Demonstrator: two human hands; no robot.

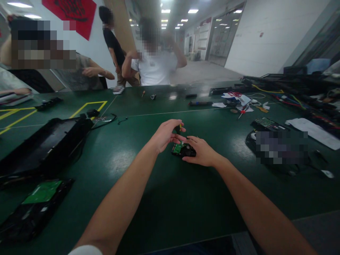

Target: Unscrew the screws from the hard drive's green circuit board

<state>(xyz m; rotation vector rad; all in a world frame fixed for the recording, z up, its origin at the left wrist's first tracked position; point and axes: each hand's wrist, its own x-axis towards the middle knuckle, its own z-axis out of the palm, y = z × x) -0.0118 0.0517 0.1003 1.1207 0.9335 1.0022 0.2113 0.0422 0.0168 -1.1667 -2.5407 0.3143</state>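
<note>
My left hand (169, 135) is closed, thumb and fingers around a small black-and-yellow screwdriver (179, 129) whose handle stands roughly upright; its tip is hidden. Just below it on the table lies a small black device part with a green circuit board (177, 148). Over the right side of that part my right hand (201, 151) is curled, gripping it with the thumb at the near edge and fingers at the far edge. The palm hides part of the device.
On the green table (159, 198), a long black casing (45, 145) and a black panel with a green board (42, 193) lie left. To the right are a dark device (252, 141), a white sheet (313, 131) and bundled cables (294, 101). People are across the table.
</note>
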